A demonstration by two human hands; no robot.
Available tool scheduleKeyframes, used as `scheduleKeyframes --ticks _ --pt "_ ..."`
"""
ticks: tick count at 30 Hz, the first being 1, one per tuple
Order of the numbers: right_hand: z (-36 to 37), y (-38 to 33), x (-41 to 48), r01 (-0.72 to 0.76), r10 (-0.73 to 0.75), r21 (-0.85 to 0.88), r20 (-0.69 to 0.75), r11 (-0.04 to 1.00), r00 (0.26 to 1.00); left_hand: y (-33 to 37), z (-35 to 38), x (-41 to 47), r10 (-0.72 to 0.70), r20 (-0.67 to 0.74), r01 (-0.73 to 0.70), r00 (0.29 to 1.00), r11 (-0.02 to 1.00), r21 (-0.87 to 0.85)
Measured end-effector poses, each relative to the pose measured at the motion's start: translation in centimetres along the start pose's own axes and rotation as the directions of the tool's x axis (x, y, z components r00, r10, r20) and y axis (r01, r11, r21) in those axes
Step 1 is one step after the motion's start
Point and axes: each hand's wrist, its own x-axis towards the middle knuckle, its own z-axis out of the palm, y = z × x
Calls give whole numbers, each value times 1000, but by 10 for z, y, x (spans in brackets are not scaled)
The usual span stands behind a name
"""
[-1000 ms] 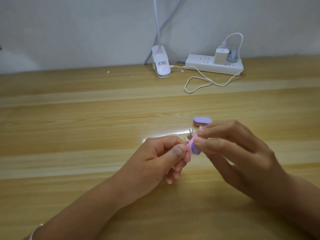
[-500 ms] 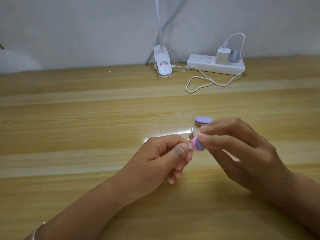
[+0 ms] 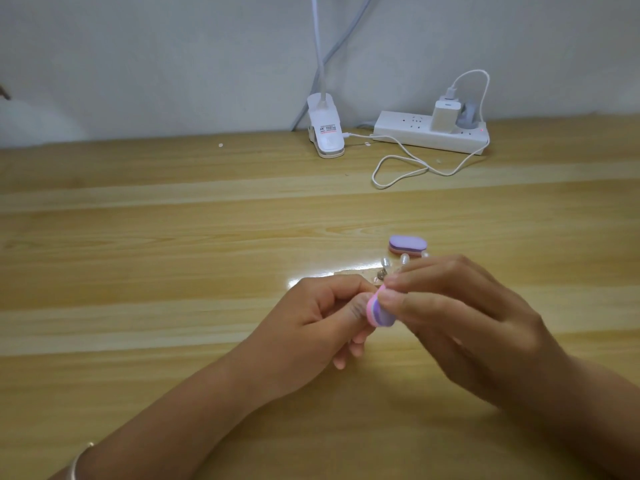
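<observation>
My right hand (image 3: 460, 323) pinches a small pink-and-purple buffer block (image 3: 379, 311) between thumb and fingertips, above the wooden table. My left hand (image 3: 311, 323) is curled just left of it, thumb tip against the block's pink edge; whether it pinches something small is hidden. A second purple-and-pink buffer block (image 3: 407, 244) lies flat on the table just beyond my hands. Several small clear false nails (image 3: 385, 261) and a small metal piece (image 3: 382, 273) lie between that block and my fingers.
A white clip lamp base (image 3: 325, 136) and a white power strip (image 3: 429, 133) with a charger and looped white cable (image 3: 401, 169) sit at the table's back edge against the wall. Bare wooden tabletop (image 3: 138, 254) stretches left.
The block in my right hand has shifted slightly down and left against my left thumb, in a small rubbing motion. Both hands stay in the same place.
</observation>
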Motion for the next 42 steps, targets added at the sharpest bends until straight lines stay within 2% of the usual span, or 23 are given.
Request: scheduleKeyframes --ticks 5,8,10,13,16,21,26,28,31,34,37,39,42 --pt "2 -6 2 -25 27 52 -22 998 999 2 -2 1 29 -8 -29 1000 1000 7" --pt "-1 1 3 -82 82 20 -48 996 995 1 -3 0 68 -50 -67 996 997 35" --pt "-5 11 4 -174 172 -6 -107 985 979 0 -7 1 102 -170 -89 980 992 84" --pt "-10 19 6 -257 256 9 -159 966 954 -2 -17 7 140 -397 -81 907 983 164" --pt "-12 21 6 -249 250 30 -184 968 951 -3 -25 14 128 -488 -32 864 979 201" --pt "-15 22 8 -238 237 16 -190 971 953 -9 -24 23 80 -459 13 885 981 195" --pt "-14 23 6 -225 219 -20 -158 974 963 -16 -22 25 92 -432 62 897 942 329" --pt "-13 25 5 -223 216 -46 -134 974 967 -16 -23 25 133 -427 83 894 888 452" --pt "-12 26 3 -281 274 -61 -107 958 956 -14 -26 25 131 -421 91 898 879 468" --pt "-10 22 6 -397 397 22 -97 918 913 -11 -23 24 125 -420 106 899 868 485" --pt "-4 21 13 -388 393 68 -84 919 916 -8 -19 24 121 -404 136 907 822 553" --pt "2 22 17 -369 369 9 -52 930 928 -7 -18 25 107 -388 145 915 811 567" --pt "10 26 18 -300 322 -212 77 930 944 -5 -19 24 67 -342 148 937 812 565"
